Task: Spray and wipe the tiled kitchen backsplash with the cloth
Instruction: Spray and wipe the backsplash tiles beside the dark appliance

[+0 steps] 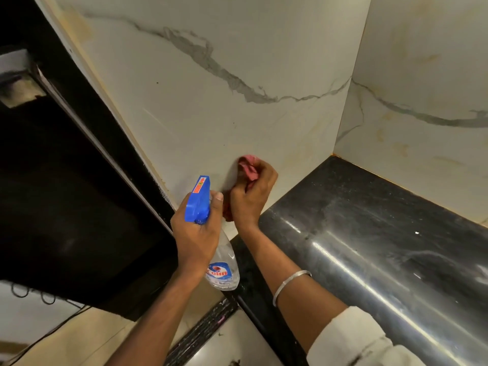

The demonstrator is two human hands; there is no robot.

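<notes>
The backsplash (pixel 216 96) is white marble-look tile with grey veins, small dark specks and yellowish stains. My right hand (pixel 250 194) presses a crumpled pink cloth (pixel 248 167) against the tile low down, just above the counter's left end. My left hand (pixel 196 228) grips a clear spray bottle (pixel 223 262) by the neck; its blue trigger head (pixel 198 199) points up toward the wall, close to the left of the cloth. A finger rests by the trigger.
A glossy black stone counter (pixel 369 247) runs along the right, meeting a second tiled wall (pixel 422 88) at the corner. A black frame and dark opening (pixel 66 194) fill the left. Pale floor tiles and a dark cable (pixel 52 328) lie below.
</notes>
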